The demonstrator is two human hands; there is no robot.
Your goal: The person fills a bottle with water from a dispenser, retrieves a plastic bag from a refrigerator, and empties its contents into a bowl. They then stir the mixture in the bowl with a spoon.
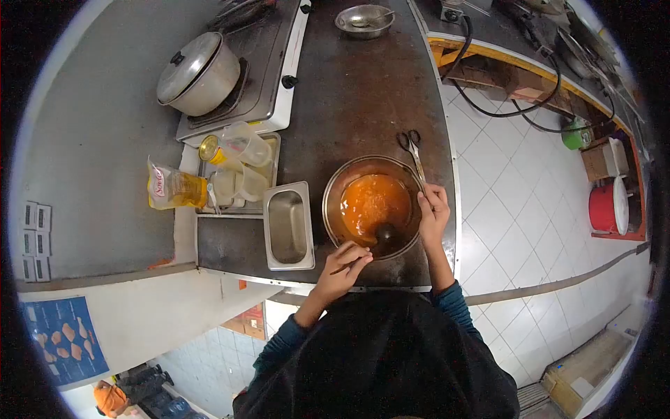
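A round metal bowl [333, 183] with orange-red liquid [377, 199] in it stands near the counter's front edge. My left hand [344, 269] is closed on the handle of a dark ladle [384, 231], whose head lies in the liquid at the near side. At the bowl's right rim is my right hand [434, 208], fingers pressed together against the rim. Scissors [413, 148] with black handles lie just beyond it, their blades pointing toward that hand. Left of the bowl sits an empty rectangular metal container [287, 227].
A lidded pot [200, 75] stands on a gas stove [269, 84] at the back left. Plastic jugs [246, 144] fill a tray beside an oil pouch [174, 188]. An oval metal bowl [364, 22] sits at the far end. A person [112, 399] shows at the lower left.
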